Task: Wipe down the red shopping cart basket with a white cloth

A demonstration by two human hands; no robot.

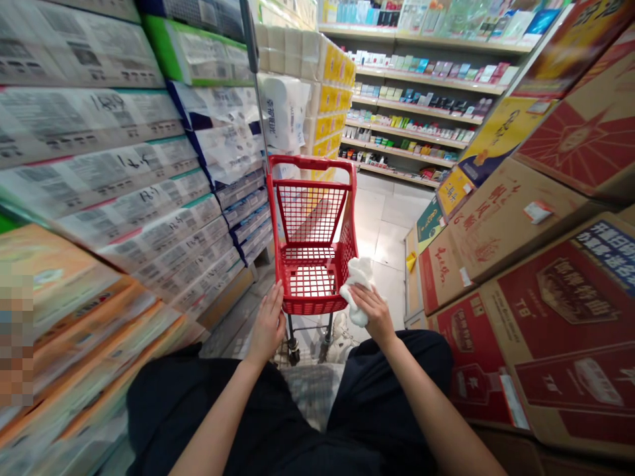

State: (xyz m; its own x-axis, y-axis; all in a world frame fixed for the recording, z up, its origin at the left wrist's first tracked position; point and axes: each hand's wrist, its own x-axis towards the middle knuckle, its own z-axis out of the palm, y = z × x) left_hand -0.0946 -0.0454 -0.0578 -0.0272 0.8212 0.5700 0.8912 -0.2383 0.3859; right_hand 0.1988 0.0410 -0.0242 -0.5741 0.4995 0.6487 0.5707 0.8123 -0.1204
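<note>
A small red plastic shopping cart (pixel 312 165) stands in front of me, its mesh basket facing away. My left hand (pixel 268 324) is curled over the near rim of the cart at its left side. My right hand (pixel 372 311) presses a crumpled white cloth (pixel 358 287) against the right side of that rim. The cloth bunches above and below my fingers. The lower frame and small wheels of the cart show beneath the basket.
Stacked packs of toilet paper (pixel 124 172) form a wall on the left. Printed cardboard cartons (pixel 536 297) are piled on the right. Shelves of boxed goods (pixel 411 99) stand ahead, beyond a tiled floor (pixel 381 238). A thin pole (pixel 253 59) rises from the cart.
</note>
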